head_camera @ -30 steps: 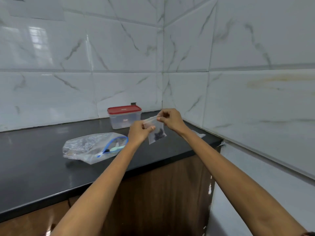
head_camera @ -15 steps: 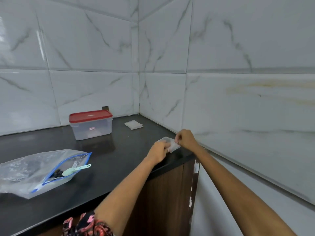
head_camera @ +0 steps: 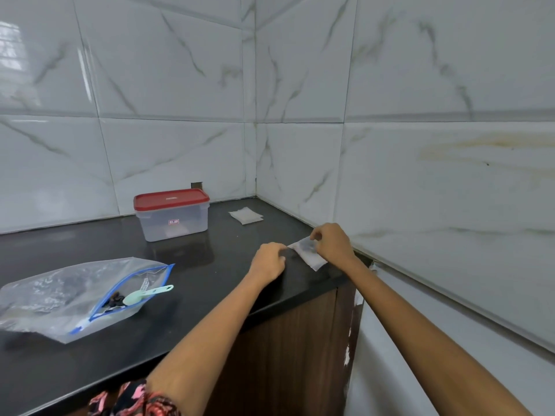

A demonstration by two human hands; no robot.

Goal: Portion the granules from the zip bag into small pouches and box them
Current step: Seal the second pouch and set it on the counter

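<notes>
Two white marble-look tiled walls (head_camera: 180, 85) meet in a corner beyond the grip, and a black tabletop (head_camera: 210, 265) runs from there back to the near edge, with wood-grain cabinet fronts below it.

Well to the left of the grip and nearer the person lies the zip bag (head_camera: 69, 295), mouth open toward the hands, a pale green scoop (head_camera: 144, 295) resting in the opening beside a few dark granules.

Beyond the grip and to its left stands a clear box with a red lid (head_camera: 171, 214), lid on. Right of the box, a flat stack of small pouches (head_camera: 246, 215) lies near the corner.

Small pouch (head_camera: 309, 255) lies flat at the tabletop's right end, long axis running from far-left to near-right, dark granules showing through. Right hand (head_camera: 332, 243) pinches its far part. Left hand (head_camera: 268, 261) has its fingers curled at the pouch's far-left corner; actual contact cannot be told.

Judgement: sealing step; the boxing that follows means carrying it leftward and away.
</notes>
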